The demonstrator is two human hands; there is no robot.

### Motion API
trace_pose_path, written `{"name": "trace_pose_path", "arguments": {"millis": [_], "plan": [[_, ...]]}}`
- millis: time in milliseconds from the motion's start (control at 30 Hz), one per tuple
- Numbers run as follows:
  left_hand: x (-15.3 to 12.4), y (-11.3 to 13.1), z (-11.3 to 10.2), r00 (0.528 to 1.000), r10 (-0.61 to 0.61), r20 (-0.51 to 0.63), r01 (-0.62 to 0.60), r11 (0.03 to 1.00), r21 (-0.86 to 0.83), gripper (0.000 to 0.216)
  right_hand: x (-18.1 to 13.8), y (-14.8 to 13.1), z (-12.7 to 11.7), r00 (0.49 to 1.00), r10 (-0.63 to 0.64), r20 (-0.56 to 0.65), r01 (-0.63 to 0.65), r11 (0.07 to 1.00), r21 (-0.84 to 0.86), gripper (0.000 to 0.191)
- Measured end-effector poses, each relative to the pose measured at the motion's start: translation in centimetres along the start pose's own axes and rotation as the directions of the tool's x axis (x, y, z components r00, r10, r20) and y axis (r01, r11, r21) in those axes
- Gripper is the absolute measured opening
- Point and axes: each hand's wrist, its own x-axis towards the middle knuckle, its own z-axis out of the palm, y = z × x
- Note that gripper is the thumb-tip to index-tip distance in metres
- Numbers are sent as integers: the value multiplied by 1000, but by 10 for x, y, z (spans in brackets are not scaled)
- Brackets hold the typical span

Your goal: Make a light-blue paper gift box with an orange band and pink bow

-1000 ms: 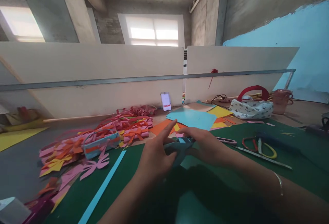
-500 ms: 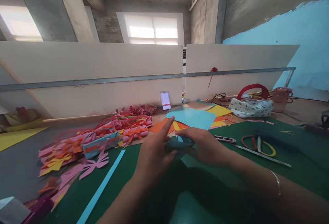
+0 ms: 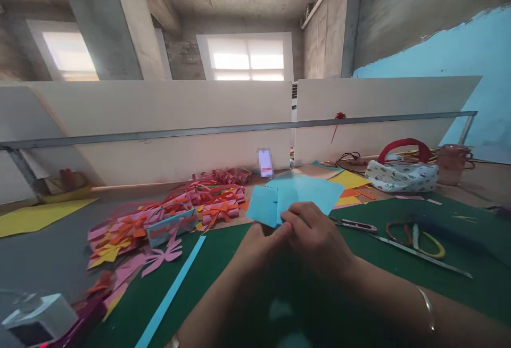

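Observation:
Both my hands meet above the green cutting mat [image 3: 379, 263] and pinch a small folded piece of light blue paper [image 3: 268, 205], which stands up between them. My left hand [image 3: 257, 244] grips its lower edge with closed fingers. My right hand [image 3: 319, 239] holds it from the right, thumb and fingers pressed together. Just behind the held piece lies a stack of coloured sheets [image 3: 319, 191] with a light blue one on top.
A pile of pink, orange and yellow paper bows [image 3: 167, 215] lies to the left, with a long blue paper strip [image 3: 171, 292] on the mat. Scissors [image 3: 415, 231], a ruler [image 3: 419, 255] and a small cutter [image 3: 353, 224] lie to the right. A patterned pouch [image 3: 401, 175] and a cup [image 3: 451, 163] stand further back. A phone [image 3: 265, 162] leans on the partition.
The blue paper, earlier curled low between my hands, is now held up and flatter. My left index finger, earlier stretched out, has closed onto it. The camera view shifted slightly.

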Motion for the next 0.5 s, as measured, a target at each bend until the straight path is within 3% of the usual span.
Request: {"name": "trace_pose_path", "arguments": {"millis": [133, 267, 400, 500], "plan": [[1, 2, -6, 987, -118, -108, 97, 977, -187, 35, -3, -1, -3, 995, 40, 88, -55, 984, 170, 21], [4, 6, -13, 967, -178, -182, 160, 981, -110, 32, 1, 16, -7, 972, 235, 21, -233, 938, 257, 23], [4, 11, -17, 970, -185, -155, 196, 979, 56, 24, 9, 40, -9, 877, 480, -15, -455, 842, 291, 41], [4, 12, -21, 984, -133, -117, 155, 966, 205, 29, 13, 51, -11, 765, 593, 249, -632, 620, 465, 49]]}}
